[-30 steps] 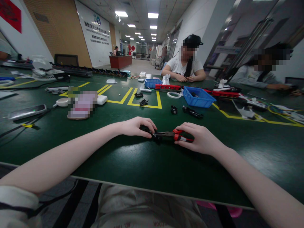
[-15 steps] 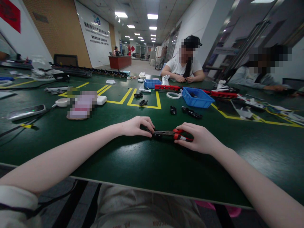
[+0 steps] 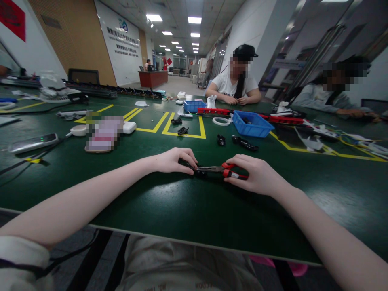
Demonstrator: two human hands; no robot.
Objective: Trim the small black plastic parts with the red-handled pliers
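My left hand [image 3: 179, 161] is closed around a small black part [image 3: 201, 173] at the middle of the green table. Its exact kind is hard to make out, since my fingers cover one end. In my right hand [image 3: 250, 173] are long-nose pliers [image 3: 232, 173] with red and black handles. Their narrow jaws point left and reach the black part beside my left fingertips. Whether the jaw tips grip it cannot be seen. Beyond my hands lie a short black piece [image 3: 221, 140] and a longer black piece [image 3: 245, 143].
Farther back stand a blue bin [image 3: 252, 124] and a smaller blue bin [image 3: 194, 106]. A white ring [image 3: 221, 121] lies between them. To the left are a phone [image 3: 104, 135] and a silver device [image 3: 34, 143] with a cable. A person [image 3: 233, 87] sits opposite, another at right.
My right hand and the pliers have shifted very slightly to the right, with the wrist a little higher. My left hand keeps its hold on the black part.
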